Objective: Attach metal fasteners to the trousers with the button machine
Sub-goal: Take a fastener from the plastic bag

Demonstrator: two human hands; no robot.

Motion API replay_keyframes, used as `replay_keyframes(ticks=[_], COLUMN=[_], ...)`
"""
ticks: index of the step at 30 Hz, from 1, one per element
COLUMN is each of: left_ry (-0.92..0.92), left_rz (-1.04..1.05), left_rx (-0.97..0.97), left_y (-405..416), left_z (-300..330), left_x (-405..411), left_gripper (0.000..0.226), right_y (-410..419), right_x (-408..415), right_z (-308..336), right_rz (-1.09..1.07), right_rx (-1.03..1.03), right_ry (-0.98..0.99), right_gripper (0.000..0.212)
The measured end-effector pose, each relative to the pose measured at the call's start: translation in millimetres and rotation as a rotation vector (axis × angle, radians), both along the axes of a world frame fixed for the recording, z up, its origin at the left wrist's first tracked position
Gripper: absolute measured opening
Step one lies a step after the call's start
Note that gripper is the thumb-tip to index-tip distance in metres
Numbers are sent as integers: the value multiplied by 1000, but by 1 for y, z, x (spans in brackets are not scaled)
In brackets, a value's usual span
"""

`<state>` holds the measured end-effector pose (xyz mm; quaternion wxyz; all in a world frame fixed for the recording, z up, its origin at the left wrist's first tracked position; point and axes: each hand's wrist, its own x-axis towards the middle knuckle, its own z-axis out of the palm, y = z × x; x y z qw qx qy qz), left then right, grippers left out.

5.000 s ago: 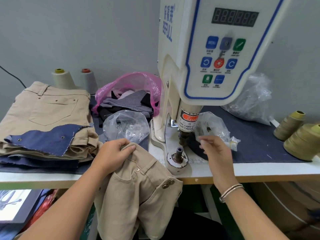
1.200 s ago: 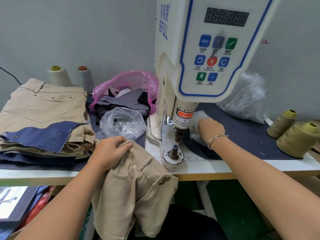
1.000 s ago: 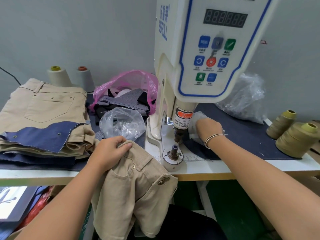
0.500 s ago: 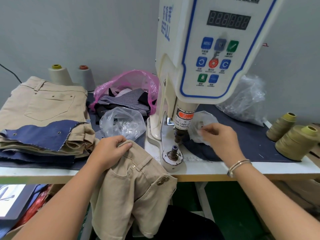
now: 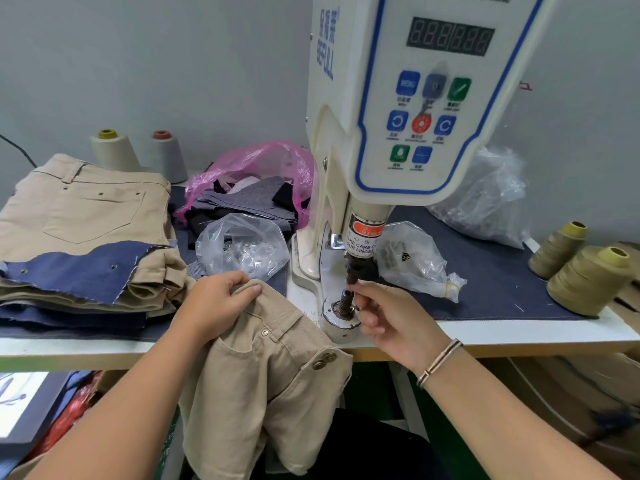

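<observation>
Trousers [image 5: 263, 372]: tan, waistband on table [image 5: 519, 332] edge just left of machine base, rest hanging off the front; snaps visible on waistband and flap.
L hand [image 5: 216, 304]: fingers curled over waistband top, gripping the cloth.
R hand [image 5: 388, 318]: at lower die [image 5: 345, 299], thumb + forefinger tips pinched together right at post top; looks like a small fastener between them, too tiny to be sure. Bracelet on wrist.
Machine [image 5: 398, 109]: white/blue button press, ctrl panel w/ dark display, upper punch directly above die, gap between.
Clear bag [image 5: 242, 245]: small metal parts inside, left of machine, behind L hand.
2nd bag [image 5: 412, 259]: clear, right of punch, on navy cloth.
Pink bag [image 5: 256, 171]: grey/black scraps in it, at back.
Stack [image 5: 83, 220]: folded tan trousers w/ navy piece on top, far left.
Cones [image 5: 585, 275]: two olive thread cones far right; two pale ones at back left by wall.
</observation>
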<state>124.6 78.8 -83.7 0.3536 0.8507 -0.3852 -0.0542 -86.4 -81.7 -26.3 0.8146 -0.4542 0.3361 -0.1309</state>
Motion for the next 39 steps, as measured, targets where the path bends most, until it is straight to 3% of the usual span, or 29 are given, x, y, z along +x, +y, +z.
replay_keyframes(ticks=[7, 16, 20, 22, 23, 25, 27, 30, 33, 35, 37, 39], left_ry=[-7, -6, 20, 133, 223, 408, 496, 501, 515, 545, 548, 512], left_rz=[7, 0, -25, -50, -73, -152, -243, -336, -358, -354, -357, -339], left_rx=[0, 1, -3, -61, -101, -153, -145, -120, -121, -122, -103, -115], left_y=[2, 1, 1, 3, 3, 2, -2, -8, -9, -7, -7, -7], left_z=[1, 3, 5, 9, 13, 23, 32, 41, 47, 49, 50, 52], left_x=[-2, -2, -4, -4, -5, -10, -16, -25, -29, -29, -30, -32], left_gripper=[15, 15, 13, 12, 12, 11, 11, 16, 30, 35, 27, 9], right_y=[2, 2, 13, 24, 31, 48, 63, 70, 66, 65, 65, 62], right_x=[1, -6, -9, -10, -11, -11, -7, 7, 23, 28, 25, 16], right_z=[2, 11, 7, 0, -5, -12, -18, -28, -32, -32, -31, -28], right_rz=[27, 5, -12, -29, -20, 63, 269, 596, 651, 673, 664, 627], right_rx=[244, 498, 516, 336, 132, -492, -1099, -1611, -1942, -2039, -2031, -1839], right_ry=[-57, -168, -225, -179, -130, -74, -152, -189, 12, 106, 35, -100], right_gripper=[24, 13, 15, 16, 16, 17, 17, 27, 32, 28, 20, 12])
